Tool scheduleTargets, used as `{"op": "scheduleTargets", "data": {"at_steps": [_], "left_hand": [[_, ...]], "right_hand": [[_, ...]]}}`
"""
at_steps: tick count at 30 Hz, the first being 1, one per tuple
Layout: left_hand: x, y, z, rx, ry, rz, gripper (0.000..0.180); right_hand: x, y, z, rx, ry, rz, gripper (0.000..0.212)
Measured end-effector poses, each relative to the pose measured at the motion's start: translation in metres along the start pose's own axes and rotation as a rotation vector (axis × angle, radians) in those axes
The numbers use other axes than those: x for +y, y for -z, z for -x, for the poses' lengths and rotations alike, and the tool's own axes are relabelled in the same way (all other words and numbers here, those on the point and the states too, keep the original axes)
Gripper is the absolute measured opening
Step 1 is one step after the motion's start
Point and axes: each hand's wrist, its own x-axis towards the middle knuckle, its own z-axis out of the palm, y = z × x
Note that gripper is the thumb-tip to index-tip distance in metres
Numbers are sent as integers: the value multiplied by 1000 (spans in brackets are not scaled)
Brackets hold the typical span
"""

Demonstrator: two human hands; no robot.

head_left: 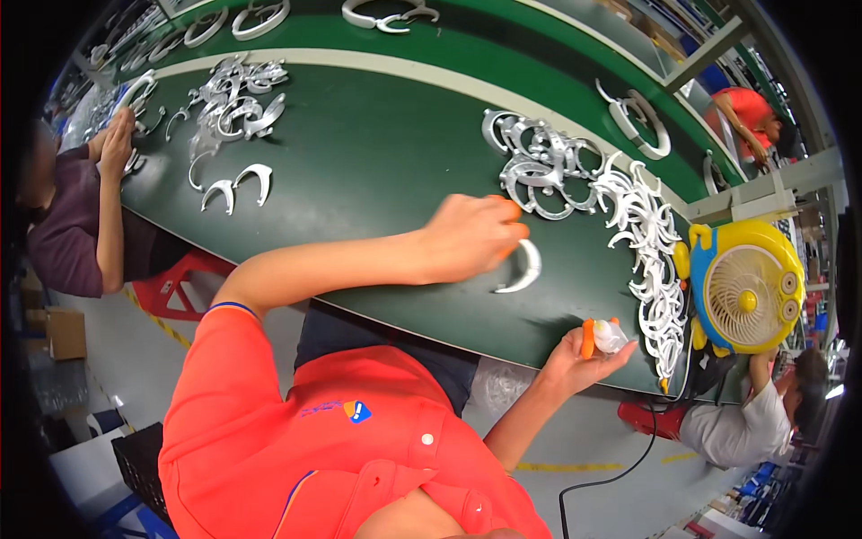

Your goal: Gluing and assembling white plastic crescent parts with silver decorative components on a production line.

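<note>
My left hand (471, 238) reaches over the green table, its fingers bent and orange covers on the fingertips. Between them is the upper end of a white C-shaped plastic piece (532, 268). Near the table's front edge, my right hand (582, 361), also with orange fingertip covers, is closed around a small white, partly translucent object (611, 337); its exact kind is hard to make out. Beyond my left hand lies a pile of silvery curved parts (543, 162). To the right stretches a long heap of white curved pieces (654, 260).
A yellow and blue fan (750, 287) stands at the table's right end, with a black cable (620, 476) hanging nearby. More curved parts (238, 103) lie at the far left, beside a seated co-worker (76, 216). White rings (637, 126) rest on the green conveyor behind.
</note>
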Motion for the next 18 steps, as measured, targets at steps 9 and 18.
{"op": "scheduleTargets", "data": {"at_steps": [9,18], "left_hand": [[2,44,104,155,289,-99,20],[1,37,117,229,417,31,22]], "right_hand": [[59,-38,49,-75,13,401,45],[94,-50,78,-448,372,901,28]]}}
